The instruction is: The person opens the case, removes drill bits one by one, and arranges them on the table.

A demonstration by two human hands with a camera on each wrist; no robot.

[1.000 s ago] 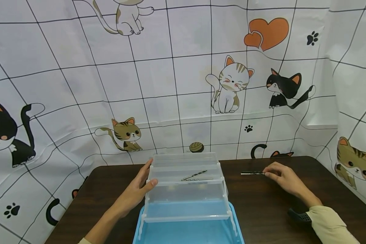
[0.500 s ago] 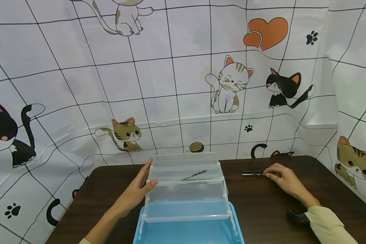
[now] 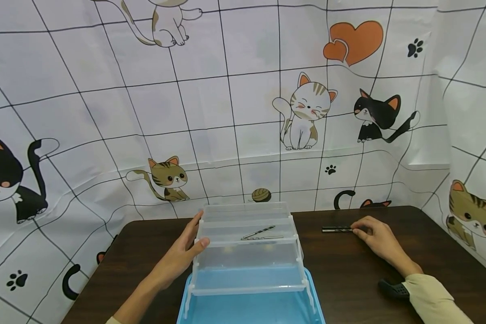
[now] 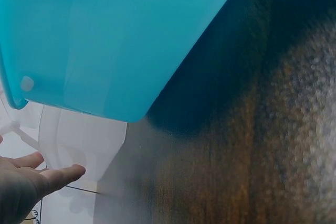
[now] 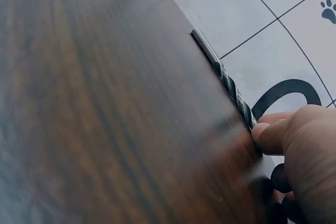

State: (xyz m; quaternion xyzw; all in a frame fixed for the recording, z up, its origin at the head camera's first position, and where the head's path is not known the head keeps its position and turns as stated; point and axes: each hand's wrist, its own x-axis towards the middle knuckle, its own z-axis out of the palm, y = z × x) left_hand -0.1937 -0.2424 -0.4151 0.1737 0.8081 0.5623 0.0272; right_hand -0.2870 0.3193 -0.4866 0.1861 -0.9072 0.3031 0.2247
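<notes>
At the right rear of the table, my right hand (image 3: 374,236) pinches a dark spiral drill bit (image 3: 336,229) by one end, between thumb and fingertips. In the right wrist view the drill bit (image 5: 226,80) lies low along the tabletop, its smooth shank pointing away from the fingers. My left hand (image 3: 182,252) rests against the left side of the clear tiered trays (image 3: 249,256), fingers extended and thumb over the edge. Two more drill bits (image 3: 261,237) lie in an upper tray. Below the trays is the blue box (image 3: 251,310). The left wrist view shows the left hand (image 4: 31,179) beside a clear tray.
The dark wooden table (image 3: 340,279) runs back to a white wall covering (image 3: 251,103) printed with cats and grid lines. A dark wristband (image 3: 393,289) sits at my right sleeve. White arms link the trays to the box.
The right hand and the drill bit have shifted very slightly right; the right forearm has moved a little left. The left hand and the trays stay in place.
</notes>
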